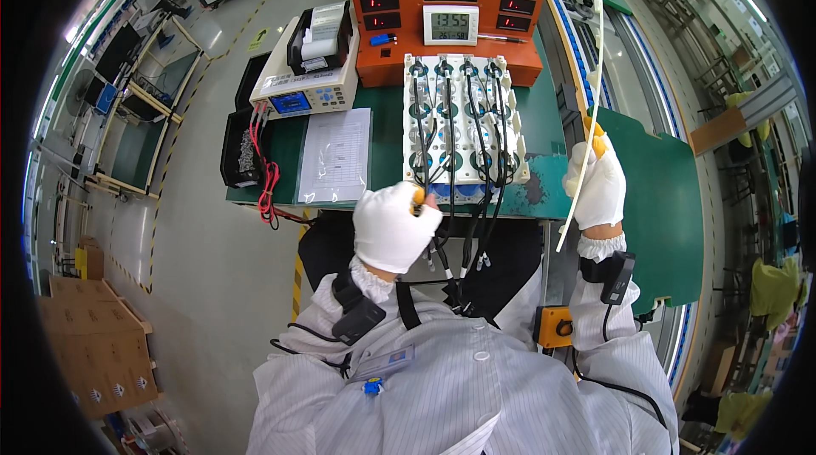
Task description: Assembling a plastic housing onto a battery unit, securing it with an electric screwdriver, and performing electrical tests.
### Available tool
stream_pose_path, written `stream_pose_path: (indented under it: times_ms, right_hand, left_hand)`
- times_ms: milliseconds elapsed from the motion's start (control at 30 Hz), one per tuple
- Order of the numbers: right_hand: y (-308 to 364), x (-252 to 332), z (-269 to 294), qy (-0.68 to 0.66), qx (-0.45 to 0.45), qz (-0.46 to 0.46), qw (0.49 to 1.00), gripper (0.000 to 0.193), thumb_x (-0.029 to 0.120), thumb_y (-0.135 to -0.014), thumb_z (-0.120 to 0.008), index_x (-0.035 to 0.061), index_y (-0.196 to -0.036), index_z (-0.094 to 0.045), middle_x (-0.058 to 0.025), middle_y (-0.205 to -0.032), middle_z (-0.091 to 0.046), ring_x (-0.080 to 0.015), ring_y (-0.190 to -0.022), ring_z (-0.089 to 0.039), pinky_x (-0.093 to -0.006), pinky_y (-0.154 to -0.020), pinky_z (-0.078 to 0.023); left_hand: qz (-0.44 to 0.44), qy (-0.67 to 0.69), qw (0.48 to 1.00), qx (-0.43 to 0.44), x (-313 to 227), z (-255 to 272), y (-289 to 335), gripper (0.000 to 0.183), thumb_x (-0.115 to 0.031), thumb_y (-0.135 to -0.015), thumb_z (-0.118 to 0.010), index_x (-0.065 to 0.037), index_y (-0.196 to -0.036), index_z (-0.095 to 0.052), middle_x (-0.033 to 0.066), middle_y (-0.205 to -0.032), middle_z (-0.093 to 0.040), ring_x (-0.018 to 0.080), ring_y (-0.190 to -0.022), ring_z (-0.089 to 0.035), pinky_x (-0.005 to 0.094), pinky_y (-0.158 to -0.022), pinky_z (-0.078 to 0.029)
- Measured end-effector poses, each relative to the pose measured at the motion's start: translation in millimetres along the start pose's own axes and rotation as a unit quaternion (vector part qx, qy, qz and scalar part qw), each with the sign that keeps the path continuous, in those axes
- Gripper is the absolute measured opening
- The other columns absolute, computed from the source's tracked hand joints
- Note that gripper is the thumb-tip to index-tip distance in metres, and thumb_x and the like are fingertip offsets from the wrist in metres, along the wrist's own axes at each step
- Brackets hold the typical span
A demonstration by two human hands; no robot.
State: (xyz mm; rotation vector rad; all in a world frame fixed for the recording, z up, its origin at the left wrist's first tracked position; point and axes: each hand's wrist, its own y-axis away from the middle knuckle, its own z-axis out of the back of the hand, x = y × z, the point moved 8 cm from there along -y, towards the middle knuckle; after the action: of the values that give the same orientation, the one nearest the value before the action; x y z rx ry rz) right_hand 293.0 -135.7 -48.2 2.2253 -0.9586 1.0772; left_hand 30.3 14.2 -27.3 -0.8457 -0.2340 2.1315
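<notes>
My right hand (598,187), in a white glove with yellow fingertips, holds a long, thin cream strip (597,56) upright beside the bench's right edge. The strip runs past the palm to below the wrist. My left hand (393,227), gloved the same way, is closed at the bench's near edge, its fingertips pinched on a black cable (424,145). That cable lies over a white plastic holder (409,168) with rows of round teal-rimmed openings. Several more black cables cross the holder and hang over the front edge toward my lap.
An orange instrument box (382,60) with red displays stands behind the holder, a small digital clock (450,25) on it. To the left are a white meter (323,98), a printed sheet (336,158), a black bin (240,153) and red leads (269,192). A conveyor (633,64) runs right.
</notes>
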Motion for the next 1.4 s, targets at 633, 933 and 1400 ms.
stream_pose_path:
  times_ms: [633, 933, 1400]
  right_hand:
    - [8, -5, 1, -0.029, -0.061, 0.000, 0.998, 0.030, 0.029, -0.104, -0.044, 0.0108, -0.127, -0.053, -0.0040, -0.099, -0.065, -0.0149, -0.080, -0.065, -0.0280, -0.069, -0.056]
    - [3, -6, -10, -0.010, 0.005, -0.016, 1.000, 0.038, 0.016, -0.100, -0.044, 0.0029, -0.136, -0.045, -0.0115, -0.122, -0.062, -0.0212, -0.109, -0.065, -0.0351, -0.093, -0.054]
    - [-12, -5, -23, 0.079, 0.035, 0.015, 0.996, 0.044, 0.010, -0.096, -0.048, -0.0010, -0.139, -0.041, -0.0160, -0.121, -0.062, -0.0207, -0.102, -0.068, -0.0308, -0.085, -0.057]
  left_hand:
    - [-0.028, -0.007, 0.998, 0.057, 15, -11, 16, 0.019, -0.023, -0.081, -0.073, -0.007, -0.076, -0.064, 0.0129, -0.065, -0.062, 0.0345, -0.061, -0.060, 0.0441, -0.059, -0.044]
    - [-0.163, 0.003, 0.985, 0.063, -41, 7, -41, 0.031, -0.028, -0.077, -0.073, -0.005, -0.098, -0.070, 0.0113, -0.093, -0.064, 0.0308, -0.092, -0.060, 0.0427, -0.079, -0.044]
    - [-0.090, 0.156, 0.979, 0.100, -41, -9, -69, 0.041, -0.029, -0.085, -0.069, 0.002, -0.110, -0.067, 0.0146, -0.096, -0.070, 0.0290, -0.093, -0.067, 0.0380, -0.087, -0.049]
